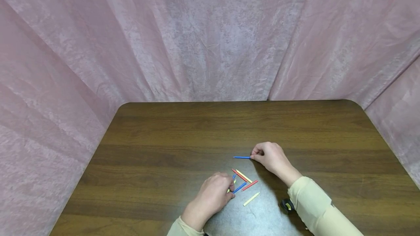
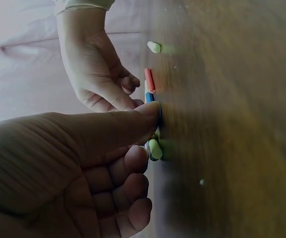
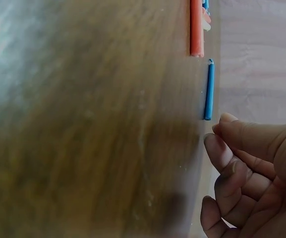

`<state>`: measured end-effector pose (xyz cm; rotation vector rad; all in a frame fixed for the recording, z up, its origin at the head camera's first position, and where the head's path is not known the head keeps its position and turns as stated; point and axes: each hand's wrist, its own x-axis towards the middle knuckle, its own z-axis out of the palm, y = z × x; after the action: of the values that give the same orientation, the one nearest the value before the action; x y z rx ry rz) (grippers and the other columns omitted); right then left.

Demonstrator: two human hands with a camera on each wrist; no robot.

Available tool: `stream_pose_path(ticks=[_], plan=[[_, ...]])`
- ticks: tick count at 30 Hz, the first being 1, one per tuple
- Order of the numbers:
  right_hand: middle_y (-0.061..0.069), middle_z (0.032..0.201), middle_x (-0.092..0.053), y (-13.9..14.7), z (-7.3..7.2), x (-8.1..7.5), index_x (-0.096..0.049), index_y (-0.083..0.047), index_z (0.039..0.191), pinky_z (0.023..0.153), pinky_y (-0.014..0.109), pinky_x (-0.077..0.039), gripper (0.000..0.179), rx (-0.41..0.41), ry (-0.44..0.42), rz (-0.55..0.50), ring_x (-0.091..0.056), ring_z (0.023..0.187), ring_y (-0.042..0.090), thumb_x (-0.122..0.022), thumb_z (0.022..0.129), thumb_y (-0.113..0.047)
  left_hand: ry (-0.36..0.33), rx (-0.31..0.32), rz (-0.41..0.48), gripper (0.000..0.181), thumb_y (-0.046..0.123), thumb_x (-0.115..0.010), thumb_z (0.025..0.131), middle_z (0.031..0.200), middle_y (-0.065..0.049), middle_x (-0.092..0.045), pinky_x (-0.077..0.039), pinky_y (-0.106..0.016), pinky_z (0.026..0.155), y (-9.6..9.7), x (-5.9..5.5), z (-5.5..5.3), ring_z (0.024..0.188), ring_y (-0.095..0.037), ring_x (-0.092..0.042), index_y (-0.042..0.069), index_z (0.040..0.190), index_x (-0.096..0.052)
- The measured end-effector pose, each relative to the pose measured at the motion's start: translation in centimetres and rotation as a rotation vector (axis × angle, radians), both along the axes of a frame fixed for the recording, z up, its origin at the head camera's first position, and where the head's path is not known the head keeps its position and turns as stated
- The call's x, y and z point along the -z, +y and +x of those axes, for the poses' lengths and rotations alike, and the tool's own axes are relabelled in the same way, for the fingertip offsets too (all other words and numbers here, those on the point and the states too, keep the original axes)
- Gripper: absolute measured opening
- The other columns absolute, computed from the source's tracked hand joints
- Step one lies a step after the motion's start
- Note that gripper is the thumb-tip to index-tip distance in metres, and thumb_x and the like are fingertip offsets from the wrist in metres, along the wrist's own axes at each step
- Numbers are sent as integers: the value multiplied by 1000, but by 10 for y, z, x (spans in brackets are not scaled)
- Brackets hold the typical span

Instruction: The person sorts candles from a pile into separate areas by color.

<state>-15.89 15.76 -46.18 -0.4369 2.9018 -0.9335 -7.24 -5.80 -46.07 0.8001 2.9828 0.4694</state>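
My right hand [image 1: 270,157] is at the right end of a thin blue candle [image 1: 241,157] lying apart at the back. In the right wrist view, that blue candle [image 3: 209,91] lies just beyond the thumb and fingertips, with nothing between them. My left hand [image 1: 213,193], low over the table, pinches another blue candle [image 1: 240,187] between thumb and fingers. The left wrist view shows this candle's end [image 2: 149,97] beside the thumb tip. Partly under the left fingers lie a yellow candle [image 2: 155,148] and more blue, mostly hidden.
Between the hands are two red candles [image 1: 250,185] and a yellow candle [image 1: 244,176], crossing or nearly touching. Nearer me lies another yellow candle [image 1: 251,199]. A small black object [image 1: 287,205] sits by the right sleeve. Pink curtains [image 1: 213,39] hang behind the wooden table [image 1: 164,126].
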Motion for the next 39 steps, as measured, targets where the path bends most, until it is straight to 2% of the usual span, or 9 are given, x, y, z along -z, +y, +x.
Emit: stream_pose_path(ticks=[12,24,35,39], plan=[[-12,67,-61,6,5,-2,-69,-19,72,68,35,-44,13,19,13,-2,-53,65,7,-76,83,-16,39,-10,-9,25,23,-85,70,67,13,-53,-46,-26,61,2,1,-1,71,-11,-59,22,64,-60],[-12,68,-61,12,10,-2,-68,-19,70,63,32,-42,16,38,22,-31,-50,63,7,-75,84,-19,72,-2,-13,25,20,-82,72,65,12,-53,-45,-26,59,2,2,-2,67,-11,-58,22,61,-59],[-12,68,-62,12,16,-3,-69,-18,70,64,31,-42,15,59,14,-48,-51,64,8,-75,85,-20,42,-14,6,24,21,-80,76,68,12,-50,-46,-28,62,0,-2,-5,70,-12,-57,21,66,-59],[-13,67,-61,11,18,-3,-69,-19,70,64,31,-42,16,63,11,-53,-51,64,8,-74,85,-21,44,-11,29,25,19,-79,77,67,11,-50,-45,-28,59,-2,-3,-8,65,-11,-55,21,66,-58]])
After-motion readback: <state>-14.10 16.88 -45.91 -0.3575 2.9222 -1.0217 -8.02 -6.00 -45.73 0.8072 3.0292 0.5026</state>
